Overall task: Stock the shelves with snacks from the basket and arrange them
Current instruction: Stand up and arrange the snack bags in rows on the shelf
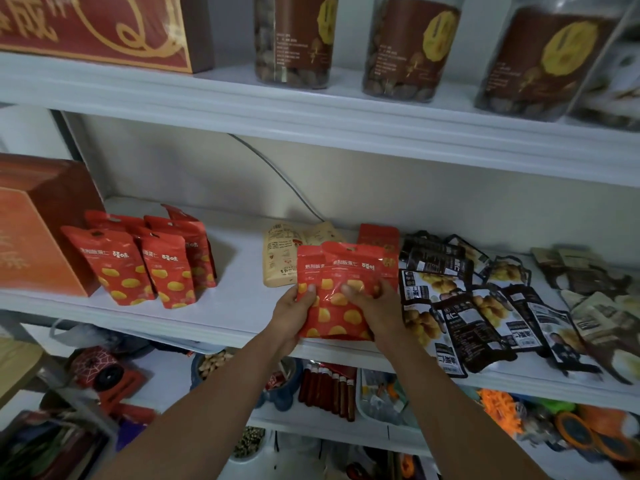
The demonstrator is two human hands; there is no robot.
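Observation:
Both my hands hold a small stack of red snack pouches printed with yellow chestnuts, over the front of the middle shelf. My left hand grips the stack's left edge, thumb on the front. My right hand grips the right side, fingers curled over the front. Several matching red pouches stand upright in a group at the shelf's left. No basket is in view.
Beige pouches lie behind the held stack. Black snack packs are scattered to the right. An orange gift box stands at far left. Jars and a red box fill the upper shelf; the lower shelf holds mixed goods.

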